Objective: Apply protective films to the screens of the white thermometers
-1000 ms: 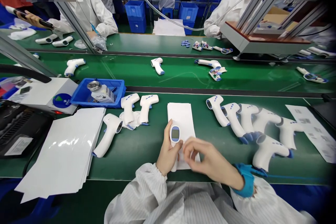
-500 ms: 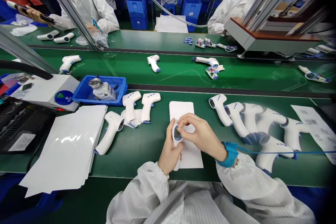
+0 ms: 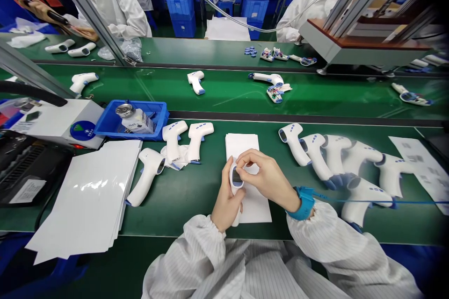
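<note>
My left hand (image 3: 224, 206) is wrapped round a white infrared thermometer (image 3: 237, 188), its dark screen facing up toward me. The thumb and fingers of my right hand (image 3: 269, 178) are pinched together at the upper edge of that screen; whatever lies between the fingertips is too small to make out. Beneath both hands lies a stack of white paper (image 3: 255, 209). On the left, one thermometer (image 3: 146, 176) lies by itself, and two others (image 3: 198, 142) rest on a crumpled white cloth (image 3: 181, 158). Several more thermometers (image 3: 294, 144) lie grouped at the right.
A blue tray (image 3: 105, 124) holds a metal-capped bottle. Left of me are white sheets (image 3: 87, 201) and a white box (image 3: 75, 114). Beyond runs a green conveyor (image 3: 147, 91) carrying thermometers and opened parts. A blue cord (image 3: 368, 201) leads from my right wristband. Co-workers sit opposite.
The thermometers and parts on the conveyor have shifted left. The co-worker's hand at the far left has moved a little. My hands keep nearly the same pose at the screen.
</note>
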Demonstrator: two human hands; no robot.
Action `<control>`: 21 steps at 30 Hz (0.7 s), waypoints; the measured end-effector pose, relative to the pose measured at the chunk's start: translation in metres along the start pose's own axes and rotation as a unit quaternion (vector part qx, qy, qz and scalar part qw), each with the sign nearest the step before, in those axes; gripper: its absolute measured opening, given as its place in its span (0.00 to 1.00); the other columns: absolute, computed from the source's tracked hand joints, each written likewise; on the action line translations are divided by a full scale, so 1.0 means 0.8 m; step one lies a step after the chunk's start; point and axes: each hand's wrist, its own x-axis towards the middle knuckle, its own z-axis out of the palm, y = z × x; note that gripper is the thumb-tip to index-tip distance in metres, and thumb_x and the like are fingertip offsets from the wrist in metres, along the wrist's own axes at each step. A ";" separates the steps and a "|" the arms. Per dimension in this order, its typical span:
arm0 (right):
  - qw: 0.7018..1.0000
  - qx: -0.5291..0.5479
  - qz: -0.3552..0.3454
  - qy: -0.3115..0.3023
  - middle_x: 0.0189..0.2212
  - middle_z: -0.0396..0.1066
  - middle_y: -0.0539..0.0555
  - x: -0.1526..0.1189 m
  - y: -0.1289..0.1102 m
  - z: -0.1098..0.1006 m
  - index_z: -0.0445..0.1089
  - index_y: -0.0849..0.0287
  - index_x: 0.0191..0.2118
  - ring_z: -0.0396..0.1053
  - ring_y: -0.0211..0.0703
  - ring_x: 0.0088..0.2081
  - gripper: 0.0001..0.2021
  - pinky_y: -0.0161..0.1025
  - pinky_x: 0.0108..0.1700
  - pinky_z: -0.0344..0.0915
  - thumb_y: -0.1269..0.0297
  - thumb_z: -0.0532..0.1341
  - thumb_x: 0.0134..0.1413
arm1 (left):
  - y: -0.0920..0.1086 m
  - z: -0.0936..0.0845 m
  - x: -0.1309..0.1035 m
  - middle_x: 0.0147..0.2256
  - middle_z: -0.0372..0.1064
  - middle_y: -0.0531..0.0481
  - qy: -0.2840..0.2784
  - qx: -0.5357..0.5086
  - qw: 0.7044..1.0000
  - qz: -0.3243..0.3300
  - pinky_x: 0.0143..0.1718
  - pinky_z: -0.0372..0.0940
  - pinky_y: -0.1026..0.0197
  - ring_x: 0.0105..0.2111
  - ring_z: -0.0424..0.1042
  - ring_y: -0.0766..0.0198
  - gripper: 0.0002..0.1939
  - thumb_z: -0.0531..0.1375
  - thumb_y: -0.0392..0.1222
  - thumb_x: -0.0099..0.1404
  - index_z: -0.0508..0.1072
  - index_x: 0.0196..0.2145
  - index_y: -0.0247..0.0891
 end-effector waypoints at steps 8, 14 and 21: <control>1.000 -0.005 0.000 -0.011 0.32 0.71 0.49 0.003 0.000 -0.001 0.66 0.56 0.28 0.68 0.40 0.36 0.07 0.38 0.39 0.64 0.76 0.59 0.50 | 0.001 -0.001 -0.001 0.67 0.42 0.47 -0.010 -0.008 1.000 0.005 0.17 0.63 0.67 0.23 0.63 0.74 0.40 0.53 0.31 0.62 0.41 0.66 0.54; 1.000 -0.008 -0.003 -0.011 0.32 0.71 0.49 0.002 -0.001 -0.002 0.66 0.56 0.28 0.68 0.40 0.36 0.07 0.38 0.39 0.64 0.76 0.59 0.51 | 0.000 -0.005 -0.002 0.64 0.48 0.46 -0.038 -0.045 0.998 0.014 0.19 0.63 0.67 0.25 0.63 0.72 0.39 0.55 0.34 0.63 0.41 0.66 0.53; 1.000 -0.003 -0.012 -0.010 0.32 0.71 0.48 0.001 -0.001 -0.002 0.66 0.56 0.28 0.68 0.39 0.36 0.08 0.38 0.40 0.65 0.77 0.59 0.51 | 0.004 -0.006 -0.005 0.43 0.66 0.46 -0.032 -0.060 0.998 -0.016 0.19 0.61 0.66 0.18 0.60 0.74 0.35 0.53 0.43 0.67 0.39 0.67 0.49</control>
